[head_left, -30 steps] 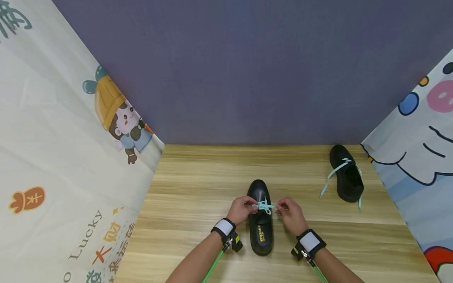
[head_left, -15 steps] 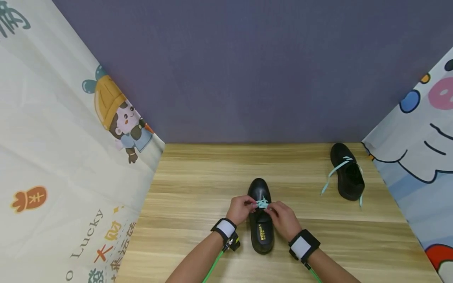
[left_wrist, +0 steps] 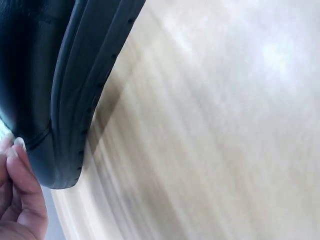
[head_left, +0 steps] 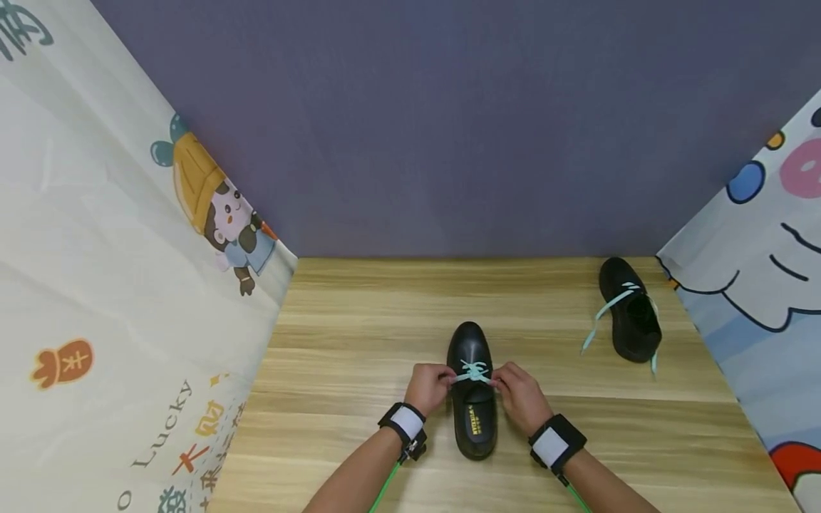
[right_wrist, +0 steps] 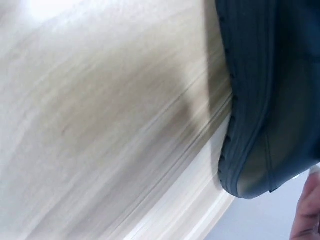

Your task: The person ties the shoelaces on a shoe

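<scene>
A black leather shoe [head_left: 470, 345] stands upright on the wooden tabletop, toe pointing away. Pale mint shoelaces [head_left: 474, 371] are knotted into a small bow over its tongue. At the shoe's left side my left hand [head_left: 428, 387] pinches one part of the lace between thumb and fingertips. On the opposite side, my right hand [head_left: 522, 399] pinches the other part, and the lace runs straight between them. The left wrist view has the left fingers [left_wrist: 29, 192] close against the shoe's side. Only part of the right hand [right_wrist: 307, 210] enters the right wrist view.
The second black shoe [head_left: 636, 331] sits at the back right, its mint laces [head_left: 601, 318] hanging loose to both sides. Behind the wooden tabletop [head_left: 359, 313] rises a dark blue-grey panel [head_left: 474, 128]. Printed cloths flank it left and right.
My right hand moved in to the bow, then back out slightly to the right. The left hand shifted a little left and toward me, and the lace between them is now stretched straighter.
</scene>
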The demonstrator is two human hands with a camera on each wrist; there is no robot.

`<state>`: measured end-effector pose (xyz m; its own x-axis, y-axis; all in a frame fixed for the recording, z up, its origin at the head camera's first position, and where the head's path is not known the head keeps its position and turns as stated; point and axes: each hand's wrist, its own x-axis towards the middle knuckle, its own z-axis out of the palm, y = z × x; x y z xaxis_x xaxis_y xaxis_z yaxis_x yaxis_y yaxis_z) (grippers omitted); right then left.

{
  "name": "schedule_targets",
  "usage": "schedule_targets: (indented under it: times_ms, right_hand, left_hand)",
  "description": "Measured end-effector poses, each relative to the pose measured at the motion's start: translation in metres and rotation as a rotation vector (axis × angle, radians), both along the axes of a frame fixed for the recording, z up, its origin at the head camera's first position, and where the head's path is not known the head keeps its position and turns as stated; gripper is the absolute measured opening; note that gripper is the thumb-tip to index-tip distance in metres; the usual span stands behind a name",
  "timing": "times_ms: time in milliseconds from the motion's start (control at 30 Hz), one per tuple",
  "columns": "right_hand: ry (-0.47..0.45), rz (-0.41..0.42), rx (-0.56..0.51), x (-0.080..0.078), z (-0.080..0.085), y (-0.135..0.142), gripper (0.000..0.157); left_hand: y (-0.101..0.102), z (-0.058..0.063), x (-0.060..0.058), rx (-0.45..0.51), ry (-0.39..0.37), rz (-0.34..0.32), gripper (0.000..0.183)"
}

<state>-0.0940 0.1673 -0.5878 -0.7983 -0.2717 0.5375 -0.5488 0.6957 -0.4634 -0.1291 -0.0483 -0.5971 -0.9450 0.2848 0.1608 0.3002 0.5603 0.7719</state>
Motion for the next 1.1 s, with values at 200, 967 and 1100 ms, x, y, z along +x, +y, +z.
schedule_targets:
  times_ms: [200,967,1100]
  right_hand:
    - [0.005,0.007,0.009,0.002,-0.002,0.001,0.024]
    - [-0.280,-0.099,-0.002,-0.022,0.023,-0.008,0.013]
    - [-0.244,-0.128,0.006,-0.020,0.023,-0.001,0.012]
  left_hand:
    - [-0.003,-0.006,0.004,-0.076,0.130,0.030,0.015]
    - [0.004,0.003,0.005,0.166,-0.168,0.038,0.004]
    - [0.003,0.003,0.003,0.194,-0.184,0.051,0.004]
